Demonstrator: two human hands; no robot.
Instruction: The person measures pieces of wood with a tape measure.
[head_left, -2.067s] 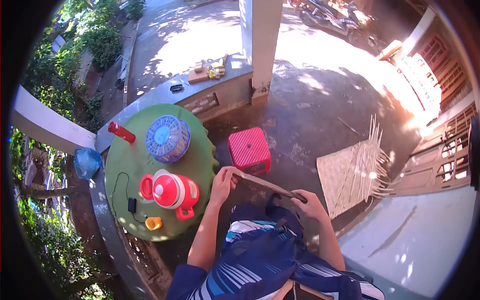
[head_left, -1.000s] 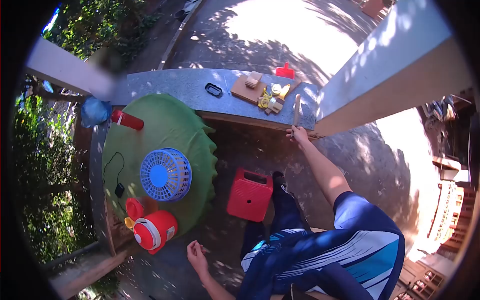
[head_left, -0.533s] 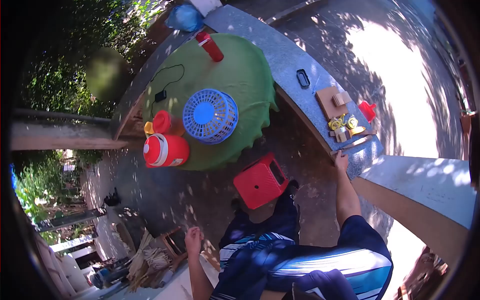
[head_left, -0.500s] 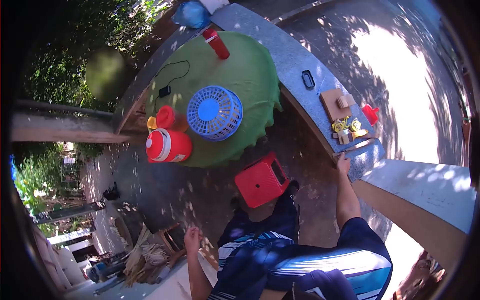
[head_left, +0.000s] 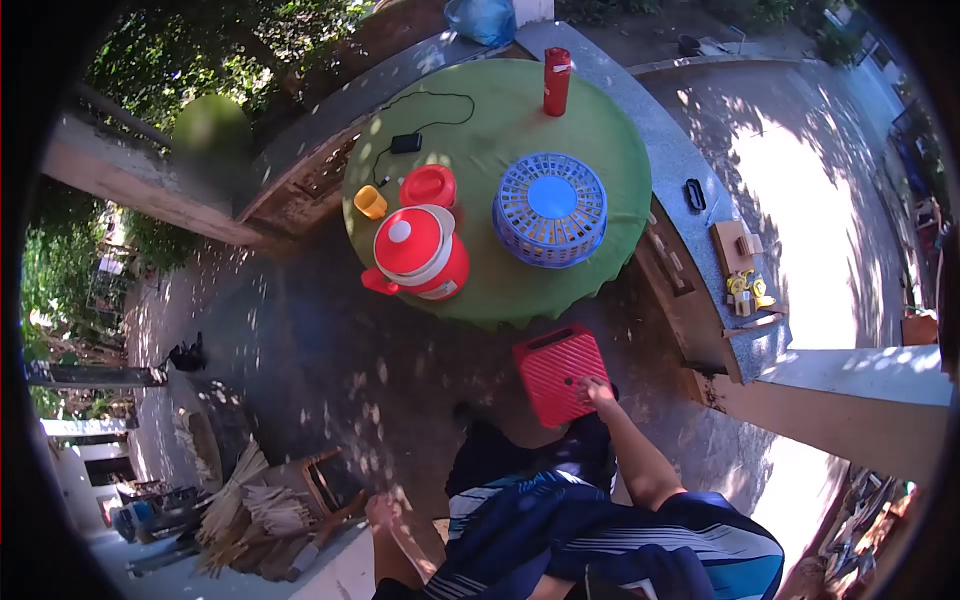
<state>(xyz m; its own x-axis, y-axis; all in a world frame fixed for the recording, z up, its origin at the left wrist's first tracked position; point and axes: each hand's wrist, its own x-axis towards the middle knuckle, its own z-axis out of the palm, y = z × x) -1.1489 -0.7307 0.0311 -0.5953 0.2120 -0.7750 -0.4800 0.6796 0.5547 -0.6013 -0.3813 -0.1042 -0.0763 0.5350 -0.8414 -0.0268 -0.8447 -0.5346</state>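
My right hand (head_left: 594, 392) is over the front right of a red plastic stool (head_left: 555, 365), with its fingers partly stretched out and nothing visible in them. The stool has a ridged top with a small dark hole and stands on the floor before my legs. Low on the left, my left hand (head_left: 381, 511) hangs beside my body, its fingers small and blurred. Nearest beyond the stool is a round table with a green cloth (head_left: 480, 150). On it are a blue plastic basket (head_left: 550, 210), upside down, and a red and white drink cooler (head_left: 425, 255).
Also on the table are a red bottle (head_left: 556, 82), a yellow cup (head_left: 370, 202), a red lid (head_left: 428, 186) and a black device with a cable (head_left: 406, 143). A stone ledge (head_left: 675, 135) on the right bears yellow items (head_left: 745, 293). Bundled sticks (head_left: 235, 500) lie lower left.
My right hand has moved from the end of the stone ledge, left and down to over the stool. The view has turned, shifting the table to the right. My left hand sits slightly lower.
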